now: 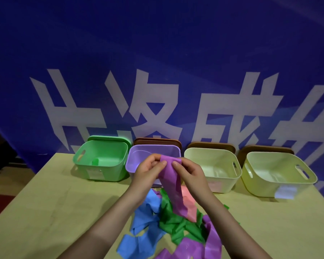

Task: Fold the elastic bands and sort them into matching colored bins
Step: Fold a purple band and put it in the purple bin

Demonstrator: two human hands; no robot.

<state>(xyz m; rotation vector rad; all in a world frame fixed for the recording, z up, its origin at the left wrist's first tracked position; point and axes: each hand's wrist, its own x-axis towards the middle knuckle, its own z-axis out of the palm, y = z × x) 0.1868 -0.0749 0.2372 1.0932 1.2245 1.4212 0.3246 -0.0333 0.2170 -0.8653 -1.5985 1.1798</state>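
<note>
A purple elastic band [171, 182] hangs doubled over from both my hands, in front of the purple bin [138, 156]. My left hand [148, 170] pinches its top edge on the left and my right hand [188, 171] pinches it on the right. Its lower end trails down onto a loose heap on the table: blue bands [146, 221], green bands [176, 221], a pink band [188, 202] and more purple bands [200, 245]. A green bin [101, 158] stands left of the purple one and holds a small green piece [95, 161].
Two pale yellow-green bins [211, 169] [277, 172] stand to the right of the purple bin, all in a row at the table's [45, 212] far edge. Lids lean behind the bins. A blue banner with white characters [157, 71] hangs behind.
</note>
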